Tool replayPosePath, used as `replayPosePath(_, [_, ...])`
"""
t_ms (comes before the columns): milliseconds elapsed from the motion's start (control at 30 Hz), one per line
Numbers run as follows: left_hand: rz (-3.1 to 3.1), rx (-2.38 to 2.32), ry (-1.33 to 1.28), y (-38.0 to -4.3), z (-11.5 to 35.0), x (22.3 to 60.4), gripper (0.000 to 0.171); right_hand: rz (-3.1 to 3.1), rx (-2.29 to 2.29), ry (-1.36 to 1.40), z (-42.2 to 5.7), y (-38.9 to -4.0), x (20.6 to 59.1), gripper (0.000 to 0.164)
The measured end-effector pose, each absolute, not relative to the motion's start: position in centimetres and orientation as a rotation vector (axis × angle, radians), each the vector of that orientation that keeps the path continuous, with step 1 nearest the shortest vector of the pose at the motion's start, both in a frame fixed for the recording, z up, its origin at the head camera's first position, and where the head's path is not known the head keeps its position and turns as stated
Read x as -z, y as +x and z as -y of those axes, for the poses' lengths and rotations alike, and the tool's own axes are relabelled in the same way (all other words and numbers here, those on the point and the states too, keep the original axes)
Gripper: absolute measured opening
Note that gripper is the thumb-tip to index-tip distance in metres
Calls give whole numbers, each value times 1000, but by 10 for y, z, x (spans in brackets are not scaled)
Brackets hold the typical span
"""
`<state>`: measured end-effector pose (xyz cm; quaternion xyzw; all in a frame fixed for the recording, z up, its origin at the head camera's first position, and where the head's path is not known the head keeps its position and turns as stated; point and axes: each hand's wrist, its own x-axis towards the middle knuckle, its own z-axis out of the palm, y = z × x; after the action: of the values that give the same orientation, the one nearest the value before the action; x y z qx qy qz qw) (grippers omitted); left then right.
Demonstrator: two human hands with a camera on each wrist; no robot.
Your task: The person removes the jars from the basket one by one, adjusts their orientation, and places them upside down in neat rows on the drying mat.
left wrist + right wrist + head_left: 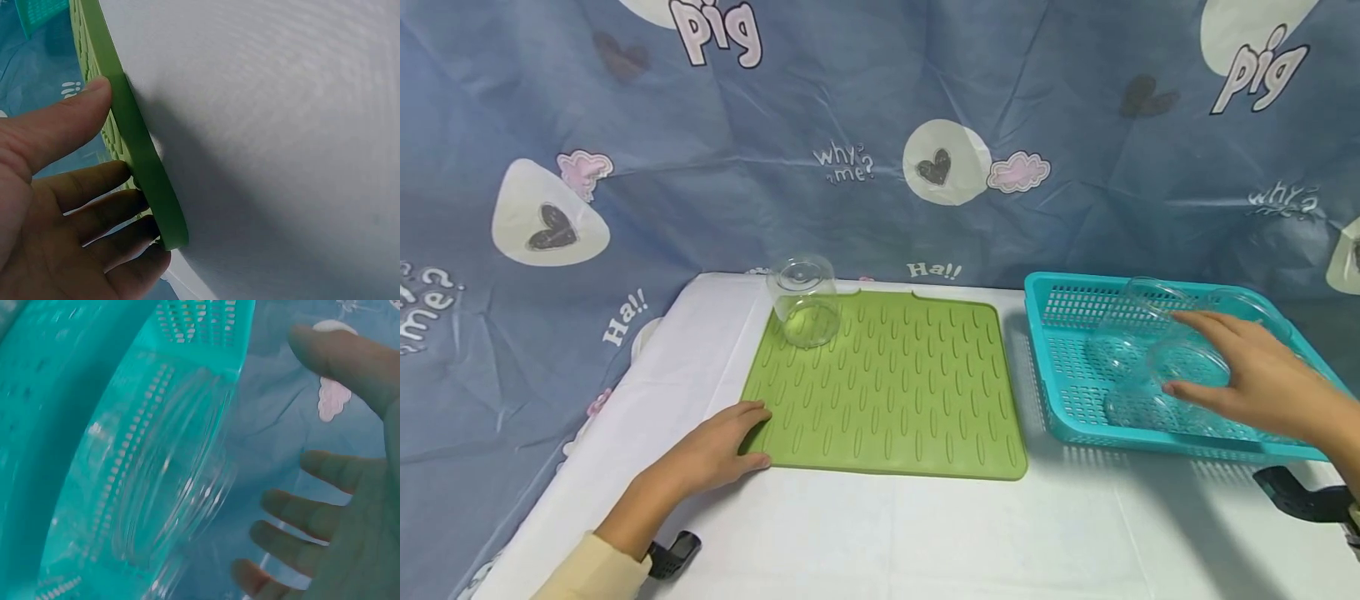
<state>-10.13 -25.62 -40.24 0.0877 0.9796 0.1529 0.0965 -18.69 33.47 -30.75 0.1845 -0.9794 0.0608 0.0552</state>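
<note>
My left hand (713, 447) rests at the front left corner of a green ridged drying mat (895, 392). In the left wrist view, its thumb and loosely bent fingertips touch the mat's raised edge (140, 140). A clear glass (805, 308) stands upside down on the mat's back left corner. Over at the right, my right hand (1262, 375) hovers above a turquoise basket (1039, 358), thumb spread from the fingers. Several clear glasses (1120, 333) are in the basket. The right wrist view shows glass rims (172, 469) beside the fingers, with a gap between them.
A white cloth (880, 533) covers the table beneath the mat and basket. Behind it hangs a blue printed curtain (865, 217), close to the back edges of both. The basket's low perforated wall stands between the mat and the glasses.
</note>
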Motion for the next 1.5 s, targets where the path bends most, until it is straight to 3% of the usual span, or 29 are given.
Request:
replayPosePath(200, [-2906,-458,255,-99,258,403,64,3178,-91,502,-349,-195,309,115])
replayPosePath(600, [-2899,-470,252,-100,258,403,64,3328,-129,534,-361,-210,316,125])
replayPosePath(1500, [-2890,-456,285,-101,259,402,60,3345,-546,583,-363,-211,338,133])
